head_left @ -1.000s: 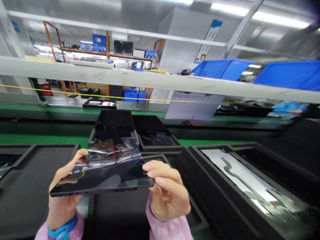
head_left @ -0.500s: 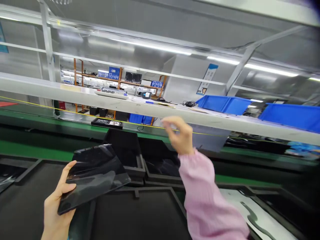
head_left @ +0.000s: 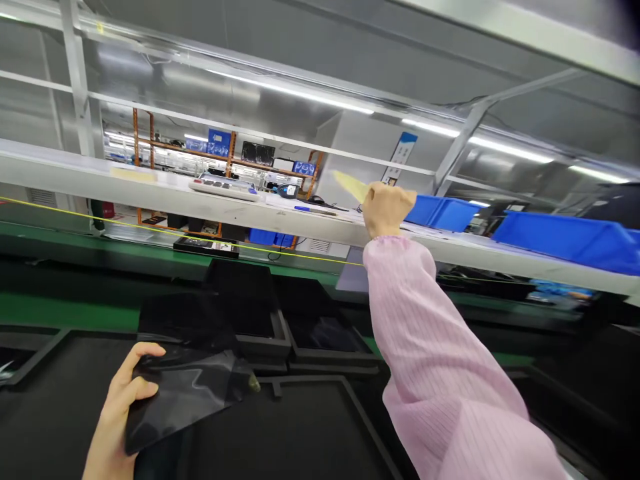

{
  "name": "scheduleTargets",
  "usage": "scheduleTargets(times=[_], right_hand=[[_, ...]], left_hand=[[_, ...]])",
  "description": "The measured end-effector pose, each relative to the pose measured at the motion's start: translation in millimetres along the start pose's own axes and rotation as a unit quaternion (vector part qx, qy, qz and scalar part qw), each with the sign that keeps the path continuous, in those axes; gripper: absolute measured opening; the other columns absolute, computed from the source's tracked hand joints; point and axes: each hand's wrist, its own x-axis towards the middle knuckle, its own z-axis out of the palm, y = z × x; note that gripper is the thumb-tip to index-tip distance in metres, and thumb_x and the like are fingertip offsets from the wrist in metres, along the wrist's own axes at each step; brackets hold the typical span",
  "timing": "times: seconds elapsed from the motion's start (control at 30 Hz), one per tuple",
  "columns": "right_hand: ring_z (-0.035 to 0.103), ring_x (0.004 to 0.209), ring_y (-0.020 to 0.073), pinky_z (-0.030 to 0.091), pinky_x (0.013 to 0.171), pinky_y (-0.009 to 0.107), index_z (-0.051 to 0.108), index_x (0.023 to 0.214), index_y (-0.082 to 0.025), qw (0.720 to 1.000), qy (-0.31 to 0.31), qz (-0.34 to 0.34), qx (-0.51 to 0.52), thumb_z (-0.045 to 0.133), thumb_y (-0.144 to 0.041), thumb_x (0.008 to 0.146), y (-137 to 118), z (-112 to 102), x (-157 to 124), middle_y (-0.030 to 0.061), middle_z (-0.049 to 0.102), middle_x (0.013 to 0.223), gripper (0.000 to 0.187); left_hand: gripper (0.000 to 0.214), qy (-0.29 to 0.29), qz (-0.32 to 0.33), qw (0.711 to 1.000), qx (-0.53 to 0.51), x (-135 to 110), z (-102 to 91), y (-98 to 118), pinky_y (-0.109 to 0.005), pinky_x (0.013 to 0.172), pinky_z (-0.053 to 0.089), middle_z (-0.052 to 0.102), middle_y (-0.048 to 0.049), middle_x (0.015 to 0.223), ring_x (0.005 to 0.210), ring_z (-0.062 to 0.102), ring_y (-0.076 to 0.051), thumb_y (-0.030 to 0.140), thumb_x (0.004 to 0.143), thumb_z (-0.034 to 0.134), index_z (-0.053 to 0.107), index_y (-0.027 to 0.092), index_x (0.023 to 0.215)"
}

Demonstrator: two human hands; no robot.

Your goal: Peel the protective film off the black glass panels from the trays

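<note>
On the left, my left hand [head_left: 125, 407] is closed around the edge of a thin, glossy black screen panel [head_left: 195, 380], with the thumb on its face. The panel is tilted and catches reflections; a small yellowish spot shows at its right corner. My right hand [head_left: 387, 205], below it a pink sleeve, reaches up to the white shelf [head_left: 240, 208]. Its fingers are closed on a flat, pale-yellow strip [head_left: 350, 185] that points up and left. Whether the strip is paper or plastic I cannot tell.
Black trays [head_left: 290, 427] cover the bench below, with stacked trays [head_left: 320, 327] behind holding dark panels. On the shelf lie a blue pen [head_left: 307, 210], a grey-white device [head_left: 225, 185], a dark scanner-like item [head_left: 289, 191] and blue bins [head_left: 560, 237].
My right hand has moved up and right to the shelf and now holds the yellow strip; before, no strip showed in it. The left hand still holds the panel, slightly lower and turned.
</note>
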Motion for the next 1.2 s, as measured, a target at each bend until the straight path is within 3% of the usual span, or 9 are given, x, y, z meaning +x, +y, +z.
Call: scheduleTargets(times=[0.07, 0.13, 0.23, 0.3, 0.43, 0.73, 0.83, 0.97, 1.2], right_hand=[[0.058, 0.097, 0.0275, 0.03, 0.087, 0.046, 0.068, 0.097, -0.008, 0.999, 0.037, -0.019, -0.017, 0.037, -0.011, 0.091, -11, -14, -27, 0.019, 0.068, 0.092, 0.032], [0.056, 0.102, 0.0263, 0.03, 0.087, 0.043, 0.068, 0.101, -0.016, 0.992, 0.085, -0.091, -0.015, 0.039, -0.014, 0.092, -24, -30, -73, 0.0132, 0.069, 0.099, 0.03], [0.057, 0.083, 0.0202, 0.034, 0.074, 0.036, 0.068, 0.101, -0.022, 0.913, 0.245, -0.327, -0.005, 0.052, -0.01, 0.087, -45, -56, -162, 0.0067, 0.071, 0.088, 0.024], [0.054, 0.071, 0.0173, 0.035, 0.068, 0.033, 0.068, 0.101, -0.017, 0.868, 0.244, -0.432, -0.01, 0.061, -0.006, 0.082, -57, -72, -215, 0.0048, 0.069, 0.077, 0.023], [0.049, 0.06, 0.0155, 0.037, 0.058, 0.031, 0.071, 0.092, -0.007, 0.856, 0.168, -0.488, 0.021, 0.06, -0.001, 0.081, -68, -92, -276, 0.0044, 0.065, 0.064, 0.016], [0.057, 0.068, 0.0172, 0.046, 0.061, 0.034, 0.068, 0.096, -0.007, 0.87, 0.034, -0.472, 0.14, 0.065, -0.011, 0.082, -58, -95, -298, 0.0049, 0.068, 0.071, 0.015], [0.06, 0.08, 0.0192, 0.051, 0.07, 0.036, 0.066, 0.098, -0.012, 0.885, -0.008, -0.408, 0.224, 0.06, -0.019, 0.088, -54, -88, -292, 0.0067, 0.069, 0.081, 0.014], [0.061, 0.1, 0.0226, 0.053, 0.082, 0.039, 0.06, 0.109, -0.017, 0.909, -0.032, -0.294, 0.294, 0.061, -0.012, 0.086, -51, -80, -287, 0.0084, 0.071, 0.099, 0.024], [0.066, 0.093, 0.0179, 0.055, 0.078, 0.033, 0.059, 0.109, -0.019, 0.881, -0.065, -0.266, 0.387, 0.06, -0.001, 0.082, -59, -73, -301, 0.005, 0.072, 0.094, 0.032]], left_hand=[[0.032, -0.066, -0.035, 0.997, -0.011, 3, 3.6, -6, -0.016, 0.038, 0.035, 0.055, 0.0076, 0.053, 0.04, 0.048, -0.009, 0.023, 0.053, 0.067, 0.06, 0.021, 0.084], [0.031, -0.127, -0.042, 0.991, -0.016, 4, 11.7, -14, -0.015, 0.041, 0.036, 0.054, 0.0078, 0.051, 0.041, 0.049, -0.009, 0.022, 0.054, 0.068, 0.058, 0.02, 0.083], [0.035, -0.204, -0.039, 0.978, -0.012, -7, 30.3, -27, -0.018, 0.048, 0.042, 0.063, 0.0042, 0.061, 0.051, 0.056, -0.011, 0.021, 0.057, 0.074, 0.062, 0.018, 0.091], [0.042, -0.246, -0.035, 0.969, -0.018, -19, 43.5, -34, -0.02, 0.058, 0.048, 0.069, 0.0008, 0.074, 0.062, 0.062, -0.013, 0.022, 0.061, 0.078, 0.064, 0.018, 0.101], [0.05, -0.293, -0.029, 0.952, -0.085, -42, 61.5, -44, -0.028, 0.084, 0.051, 0.073, -0.0072, 0.101, 0.095, 0.067, -0.022, 0.024, 0.057, 0.085, 0.068, 0.016, 0.103], [0.03, -0.3, 0.014, 0.952, -0.058, -48, 63.2, -52, -0.032, 0.091, 0.05, 0.074, -0.0083, 0.106, 0.099, 0.067, -0.023, 0.038, 0.081, 0.069, 0.073, 0.015, 0.101], [0.03, -0.284, 0.014, 0.957, -0.052, -47, 63.9, -53, -0.032, 0.091, 0.051, 0.074, -0.0075, 0.104, 0.098, 0.068, -0.024, 0.038, 0.083, 0.067, 0.074, 0.016, 0.101], [0.031, -0.276, -0.005, 0.96, -0.056, -48, 64.9, -54, -0.032, 0.084, 0.054, 0.076, -0.0083, 0.099, 0.094, 0.07, -0.025, 0.039, 0.08, 0.07, 0.075, 0.015, 0.099], [0.035, -0.245, -0.011, 0.967, -0.068, -55, 67.0, -61, -0.031, 0.098, 0.049, 0.073, -0.0048, 0.112, 0.11, 0.065, -0.023, 0.036, 0.076, 0.075, 0.073, 0.021, 0.107]])
